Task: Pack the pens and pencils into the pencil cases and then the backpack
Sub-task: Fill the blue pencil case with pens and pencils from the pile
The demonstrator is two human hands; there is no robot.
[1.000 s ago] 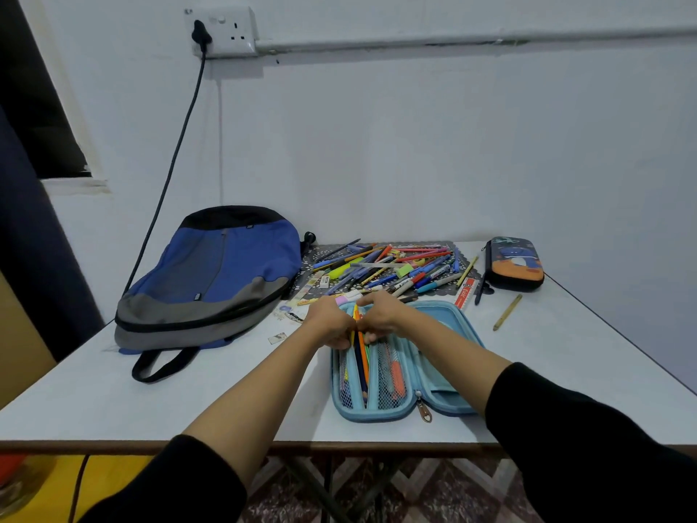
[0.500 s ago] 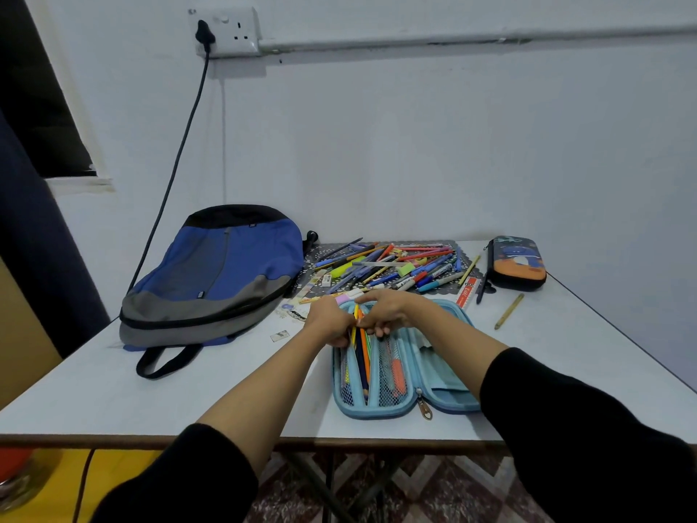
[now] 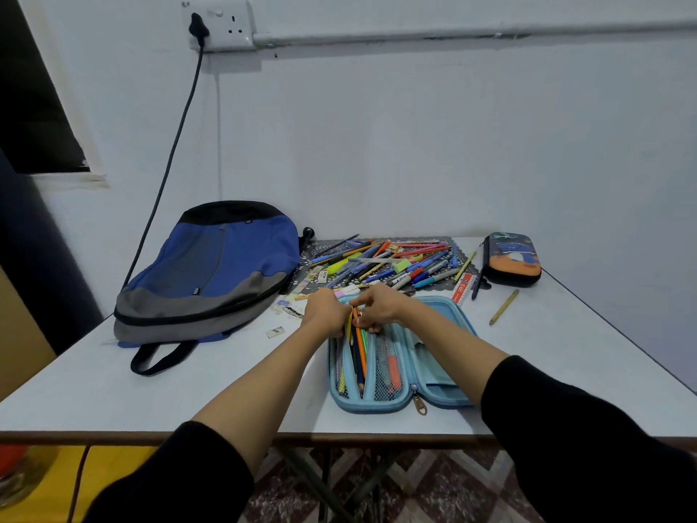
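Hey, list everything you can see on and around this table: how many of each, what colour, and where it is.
table: one, white, fills the foreground
backpack: one, blue, grey and black, lying left
open pencil case: one, light blue, front middle
packed pencils: several, orange, blue, yellow, in its left half
loose pens and pencils: many, mixed colours, piled at the back
ruler: one, red and white, beside the pile
closed pencil case: one, black and orange, back right
lone pencil: one, yellow, right of the open case
wall socket: one, white, black plug in it, upper left
hands: two; left hand and right hand both grip the packed pencils' far ends
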